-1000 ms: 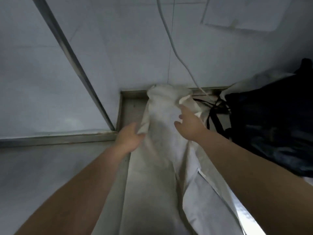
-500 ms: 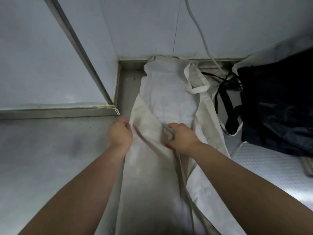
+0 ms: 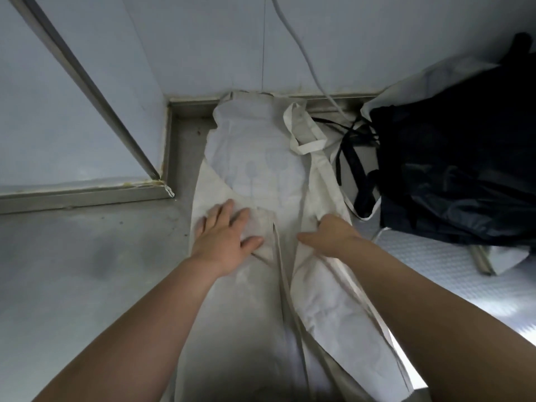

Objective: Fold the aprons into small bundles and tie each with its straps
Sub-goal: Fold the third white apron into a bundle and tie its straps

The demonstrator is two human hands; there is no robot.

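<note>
Apron (image 3: 255,158) first: the cream cloth lies lengthwise on the steel counter (image 3: 87,271), its bib end up against the back wall (image 3: 203,39) and both side edges folded in over the middle. On my feed the left hand (image 3: 224,236) lies flat on the left fold, fingers straight and spread, pressing it down. The right hand (image 3: 330,236) sits on the right fold, thumb stretched toward the left hand, fingers curled down into the cloth and gripping it. 1 neck strap (image 3: 304,140) loops over the bib's right side. 1 long waist strap (image 3: 285,288) runs down between the 2 hands toward me. Just beside the apron, on the right, I see a heap of dark cloth (image 3: 452,169) with black straps (image 3: 353,158) spilling from it. A white cable (image 3: 314,74) hangs down the wall.
</note>
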